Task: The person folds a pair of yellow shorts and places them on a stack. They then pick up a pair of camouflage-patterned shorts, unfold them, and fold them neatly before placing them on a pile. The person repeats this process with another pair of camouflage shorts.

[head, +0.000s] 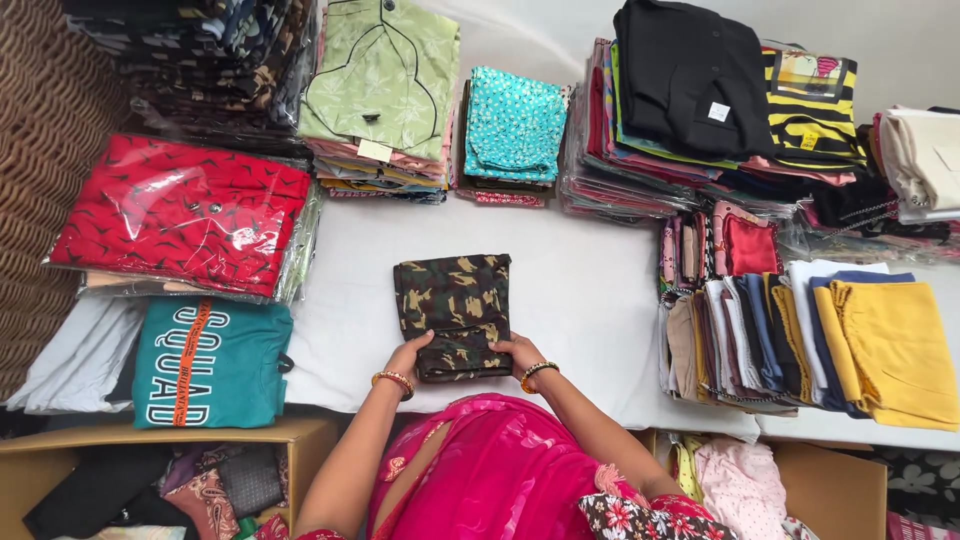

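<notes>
A folded camouflage garment (455, 300) in brown and green lies on the white table (580, 300) in front of me. My left hand (408, 354) grips its near left corner, and my right hand (520, 352) grips its near right corner. Both wrists wear gold and red bangles. My pink sari fills the bottom middle of the view.
Stacks of folded clothes ring the table: a red packaged shirt (180, 210) and a teal printed shirt (210, 365) at left, green (385, 70) and turquoise (515, 120) piles at the back, black shirt (690, 75) and yellow cloths (895, 345) at right. Cardboard boxes (150, 440) stand below.
</notes>
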